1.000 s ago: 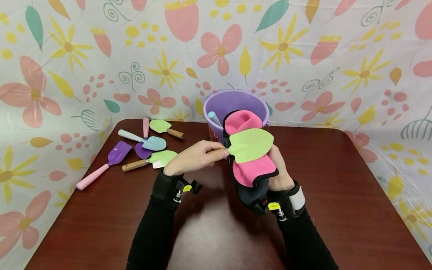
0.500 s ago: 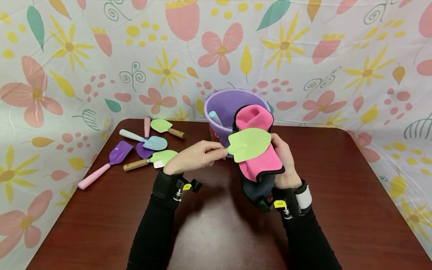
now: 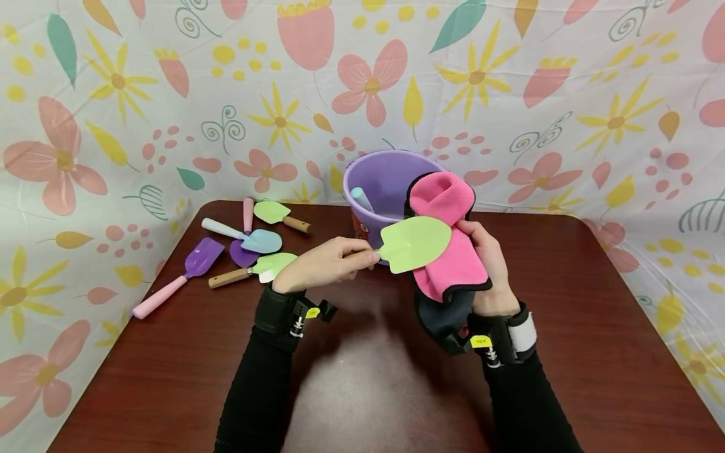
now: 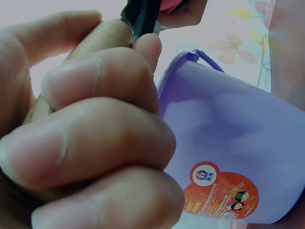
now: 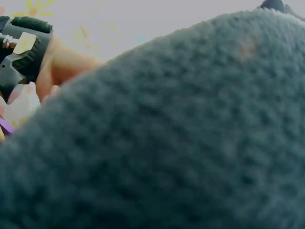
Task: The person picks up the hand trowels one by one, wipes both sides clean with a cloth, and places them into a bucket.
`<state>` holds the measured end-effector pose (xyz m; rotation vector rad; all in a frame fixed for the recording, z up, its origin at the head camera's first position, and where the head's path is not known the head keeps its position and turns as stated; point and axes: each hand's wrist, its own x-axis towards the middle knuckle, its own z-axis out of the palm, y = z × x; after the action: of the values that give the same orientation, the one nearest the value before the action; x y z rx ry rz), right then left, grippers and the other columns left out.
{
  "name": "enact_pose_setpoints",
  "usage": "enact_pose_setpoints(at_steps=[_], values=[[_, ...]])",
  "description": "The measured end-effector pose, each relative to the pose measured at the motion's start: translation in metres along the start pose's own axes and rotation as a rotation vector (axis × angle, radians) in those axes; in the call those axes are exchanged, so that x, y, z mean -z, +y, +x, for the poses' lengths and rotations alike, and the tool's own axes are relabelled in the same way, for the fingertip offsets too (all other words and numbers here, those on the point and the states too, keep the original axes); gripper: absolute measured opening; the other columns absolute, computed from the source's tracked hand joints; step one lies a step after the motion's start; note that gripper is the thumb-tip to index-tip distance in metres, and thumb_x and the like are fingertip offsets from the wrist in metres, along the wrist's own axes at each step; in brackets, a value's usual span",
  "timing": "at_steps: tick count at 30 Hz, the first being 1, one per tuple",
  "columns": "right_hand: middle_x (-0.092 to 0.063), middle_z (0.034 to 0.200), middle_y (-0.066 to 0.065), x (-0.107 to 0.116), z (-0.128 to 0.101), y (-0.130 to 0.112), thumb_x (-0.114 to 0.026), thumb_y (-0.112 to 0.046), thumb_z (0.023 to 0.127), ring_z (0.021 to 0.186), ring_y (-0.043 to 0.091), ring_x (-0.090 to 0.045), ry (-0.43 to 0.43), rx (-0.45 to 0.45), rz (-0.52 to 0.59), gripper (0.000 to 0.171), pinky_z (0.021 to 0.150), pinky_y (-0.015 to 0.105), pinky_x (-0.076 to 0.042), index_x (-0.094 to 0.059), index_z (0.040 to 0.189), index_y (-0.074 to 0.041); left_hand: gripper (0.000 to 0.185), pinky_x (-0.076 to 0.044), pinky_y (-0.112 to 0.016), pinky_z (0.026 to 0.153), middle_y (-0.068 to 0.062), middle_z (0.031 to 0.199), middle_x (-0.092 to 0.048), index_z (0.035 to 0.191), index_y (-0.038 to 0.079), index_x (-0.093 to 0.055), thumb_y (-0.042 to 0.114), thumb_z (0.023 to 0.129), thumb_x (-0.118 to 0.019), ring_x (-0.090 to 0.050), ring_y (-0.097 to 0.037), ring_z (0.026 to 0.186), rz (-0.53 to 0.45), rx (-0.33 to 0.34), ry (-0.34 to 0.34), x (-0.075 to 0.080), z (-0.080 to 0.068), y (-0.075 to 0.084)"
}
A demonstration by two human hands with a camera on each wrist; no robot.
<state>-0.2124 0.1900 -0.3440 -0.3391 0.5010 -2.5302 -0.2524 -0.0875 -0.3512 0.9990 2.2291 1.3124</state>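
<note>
My left hand (image 3: pixel 325 265) grips the wooden handle of a trowel, its fingers curled round the handle (image 4: pixel 102 40) in the left wrist view. The trowel's light green blade (image 3: pixel 416 244) points right, in front of the cloth. On the right, my right hand (image 3: pixel 491 270) holds a pink fleece cloth (image 3: pixel 444 195) with black edging and a dark grey underside. That fuzzy grey side (image 5: pixel 181 133) fills most of the right wrist view, hiding the right fingers there. Behind both hands stands a purple bucket (image 3: pixel 391 179), with a light blue handle (image 3: pixel 361 199) sticking up inside.
Several toy garden tools lie on the brown table (image 3: pixel 351 390) at the left: a purple scoop (image 3: pixel 204 257) with a pink handle, a light blue trowel (image 3: pixel 262 240), and two green trowels with wooden handles. A flowered curtain (image 3: pixel 238 75) hangs behind.
The right hand has moved right and slightly away with the cloth, so more of the bucket's opening shows. The left hand and green trowel have barely shifted.
</note>
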Motion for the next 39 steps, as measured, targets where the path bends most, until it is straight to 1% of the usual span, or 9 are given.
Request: enact_pose_setpoints(at_steps=[5,13,21,23,26,31,34,35,39], values=[[-0.06,0.081,0.012,0.0,-0.004,-0.008,-0.026,-0.029,0.108,0.08,0.027,-0.065,-0.017,0.009,0.003,0.04,0.068,0.032,-0.051,-0.052,0.097,-0.001,0.038,-0.034,-0.03,0.056,-0.005,0.063,-0.039,0.087,0.015,-0.06,0.049,0.1,-0.05,-0.037,-0.018,0.055,-0.005,0.004,0.004,-0.001,0.001,0.0],[-0.056,0.07,0.011,0.0,-0.009,-0.025,-0.026,-0.03,0.108,0.067,0.028,-0.063,-0.025,-0.003,-0.017,0.043,0.062,0.034,-0.049,-0.053,0.091,-0.001,0.037,-0.032,-0.031,0.055,-0.006,0.063,-0.038,0.089,0.016,-0.062,0.051,0.098,-0.052,-0.035,-0.019,0.054,-0.033,0.003,0.014,-0.002,0.0,0.001],[-0.06,0.081,0.013,0.0,-0.023,-0.046,-0.024,-0.028,0.109,0.079,0.029,-0.064,-0.001,-0.007,-0.073,0.043,0.065,0.034,-0.05,-0.053,0.095,0.0,0.037,-0.029,-0.03,0.052,-0.005,0.061,-0.034,0.098,0.015,-0.063,0.051,0.096,-0.056,-0.032,-0.021,0.053,-0.086,0.048,0.06,-0.001,-0.003,0.001],[-0.063,0.091,0.014,-0.001,-0.028,-0.051,-0.025,-0.027,0.109,0.085,0.029,-0.064,0.034,0.012,-0.125,0.04,0.068,0.034,-0.051,-0.053,0.101,0.001,0.036,-0.028,-0.03,0.051,-0.004,0.06,-0.034,0.102,0.016,-0.062,0.051,0.096,-0.057,-0.032,-0.02,0.052,-0.094,0.066,0.073,0.001,-0.004,0.0],[-0.063,0.094,0.013,-0.002,-0.034,-0.059,-0.029,-0.023,0.109,0.084,0.026,-0.064,0.11,0.051,-0.212,0.033,0.067,0.033,-0.052,-0.053,0.104,0.0,0.035,-0.027,-0.031,0.049,-0.004,0.059,-0.033,0.106,0.018,-0.06,0.051,0.096,-0.057,-0.03,-0.02,0.051,-0.086,0.074,0.083,0.006,-0.005,-0.001],[-0.061,0.093,0.009,-0.004,-0.042,-0.073,-0.037,-0.022,0.108,0.08,0.022,-0.063,0.235,0.085,-0.363,0.023,0.067,0.031,-0.053,-0.052,0.106,-0.004,0.032,-0.028,-0.031,0.05,-0.004,0.06,-0.034,0.102,0.019,-0.059,0.05,0.097,-0.055,-0.032,-0.02,0.051,0.004,0.078,0.103,0.019,-0.004,0.004],[-0.059,0.098,0.006,-0.004,-0.047,-0.079,-0.041,-0.019,0.107,0.083,0.019,-0.061,0.296,0.136,-0.493,0.017,0.07,0.029,-0.053,-0.052,0.109,-0.007,0.03,-0.029,-0.03,0.05,-0.002,0.059,-0.036,0.101,0.019,-0.06,0.049,0.097,-0.056,-0.034,-0.018,0.051,0.067,0.096,0.117,0.026,-0.001,0.011],[-0.059,0.099,0.005,-0.004,-0.048,-0.081,-0.042,-0.015,0.106,0.085,0.017,-0.06,0.301,0.187,-0.609,0.014,0.073,0.027,-0.053,-0.053,0.11,-0.007,0.03,-0.029,-0.03,0.051,-0.002,0.059,-0.037,0.1,0.019,-0.06,0.049,0.097,-0.056,-0.035,-0.017,0.051,0.083,0.101,0.116,0.028,0.001,0.012],[-0.054,0.114,0.004,-0.002,-0.052,-0.087,-0.046,-0.012,0.105,0.098,0.014,-0.057,0.34,0.234,-0.787,0.023,0.084,0.025,-0.05,-0.054,0.126,-0.007,0.027,-0.032,-0.03,0.051,-0.002,0.058,-0.04,0.099,0.02,-0.062,0.046,0.098,-0.055,-0.036,-0.016,0.05,0.154,0.112,0.1,0.038,0.009,0.019]])
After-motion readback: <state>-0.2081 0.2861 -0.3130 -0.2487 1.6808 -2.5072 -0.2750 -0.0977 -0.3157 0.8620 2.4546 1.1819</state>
